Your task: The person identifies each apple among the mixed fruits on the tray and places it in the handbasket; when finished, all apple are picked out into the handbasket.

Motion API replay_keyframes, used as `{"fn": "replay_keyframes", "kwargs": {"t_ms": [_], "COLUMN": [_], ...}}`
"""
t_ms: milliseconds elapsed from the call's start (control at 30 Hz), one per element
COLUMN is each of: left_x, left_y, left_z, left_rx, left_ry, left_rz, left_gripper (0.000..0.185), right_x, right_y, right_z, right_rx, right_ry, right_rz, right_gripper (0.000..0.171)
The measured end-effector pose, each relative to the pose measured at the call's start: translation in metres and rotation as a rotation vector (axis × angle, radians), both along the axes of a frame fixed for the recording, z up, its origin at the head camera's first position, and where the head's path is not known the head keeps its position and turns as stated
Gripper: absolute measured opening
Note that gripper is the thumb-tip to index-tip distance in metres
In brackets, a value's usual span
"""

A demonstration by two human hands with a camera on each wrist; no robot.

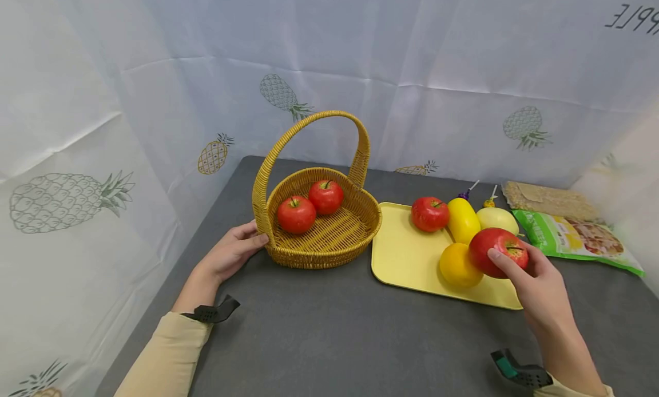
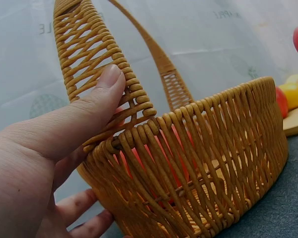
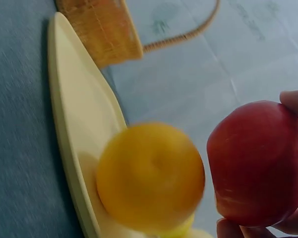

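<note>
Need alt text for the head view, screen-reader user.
A person's right hand holds a red apple above a yellow tray that bears another red apple and other fruit. Their left hand grips the side of a wicker basket with two red apples inside, to the tray's left on a dark gray table.

Soft, even light fills the head view, with a pale haze over the curtain (image 1: pixel 443 59) beyond the far right corner of the bench (image 1: pixel 350 334). Both wrist views look dimmer and bluish; in the right one, shadow darkens the bench along the tray (image 3: pixel 82 94) and the basket (image 3: pixel 100 29) blurs.
</note>
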State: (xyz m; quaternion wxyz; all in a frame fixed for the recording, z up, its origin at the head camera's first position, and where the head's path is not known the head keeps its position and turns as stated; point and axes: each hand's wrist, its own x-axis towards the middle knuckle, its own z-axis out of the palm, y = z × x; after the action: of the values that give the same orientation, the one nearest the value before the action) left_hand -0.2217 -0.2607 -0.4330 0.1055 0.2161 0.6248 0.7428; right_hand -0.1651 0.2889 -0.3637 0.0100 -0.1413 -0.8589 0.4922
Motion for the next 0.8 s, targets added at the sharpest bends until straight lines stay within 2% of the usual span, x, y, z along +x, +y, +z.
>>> {"fn": "replay_keyframes", "kwargs": {"t_ms": [233,500,800], "left_x": [0.000,0.001,0.001], "left_y": [0.000,0.001,0.000], "left_z": [0.001,0.001,0.002], "left_rx": [-0.002,-0.006,-0.006], "left_ry": [-0.003,-0.014,-0.002], "left_rz": [-0.001,-0.003,-0.006], "left_gripper": [0.035,0.036,0.035], "right_x": [-0.003,-0.009,-0.025], "right_y": [-0.014,-0.023,-0.053], "right_z": [0.012,0.028,0.038], "right_rx": [0.030,-0.035,-0.088], "right_ry": [0.006,0.001,-0.011], "right_rz": [0.108,0.329,0.393], "right_gripper": [0.086,0.074,0.072]}}
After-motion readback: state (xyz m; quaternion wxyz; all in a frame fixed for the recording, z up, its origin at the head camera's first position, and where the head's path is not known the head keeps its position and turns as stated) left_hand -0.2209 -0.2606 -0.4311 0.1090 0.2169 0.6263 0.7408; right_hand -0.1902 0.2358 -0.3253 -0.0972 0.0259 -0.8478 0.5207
